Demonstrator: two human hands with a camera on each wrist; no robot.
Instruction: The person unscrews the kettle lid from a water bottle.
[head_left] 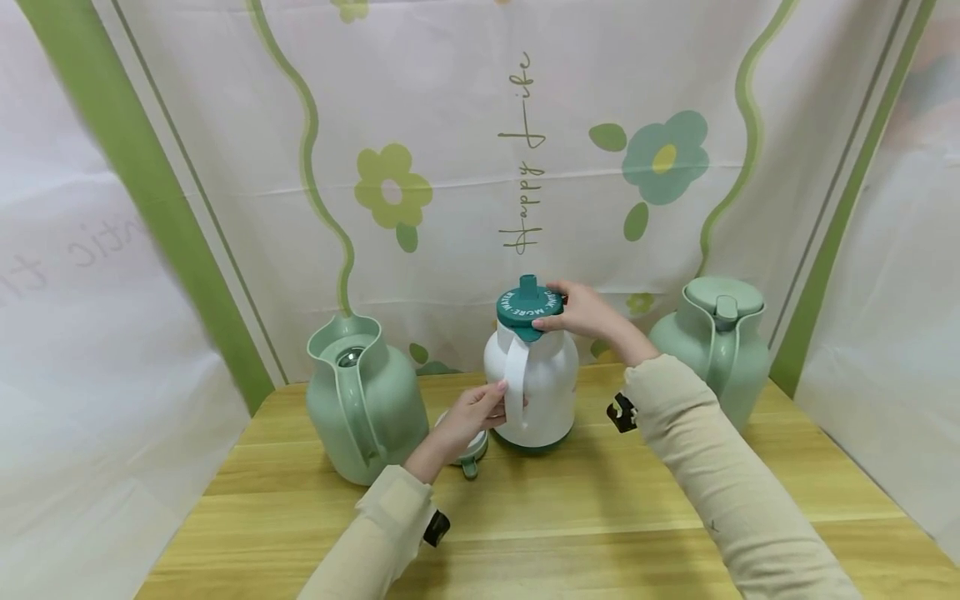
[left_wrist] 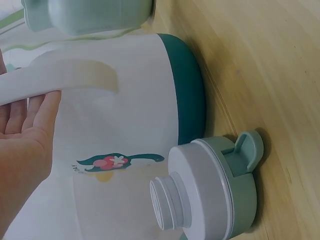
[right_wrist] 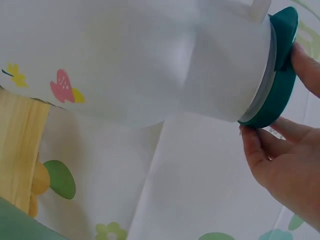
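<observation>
A white thermos jug with a dark green base stands upright in the middle of the table. On its neck sits a dark green lid with white lettering. My right hand grips this lid by its rim, thumb at the front and fingers behind. With my left hand I hold the white handle, fingers behind it. In the left wrist view, a light green stopper lid with a white threaded neck lies on the table beside the jug; in the head view my left hand partly covers it.
To the left stands a light green jug whose top is uncovered. Another light green jug, with its lid on, is at the right, partly behind my right sleeve. A printed curtain hangs behind the wooden table.
</observation>
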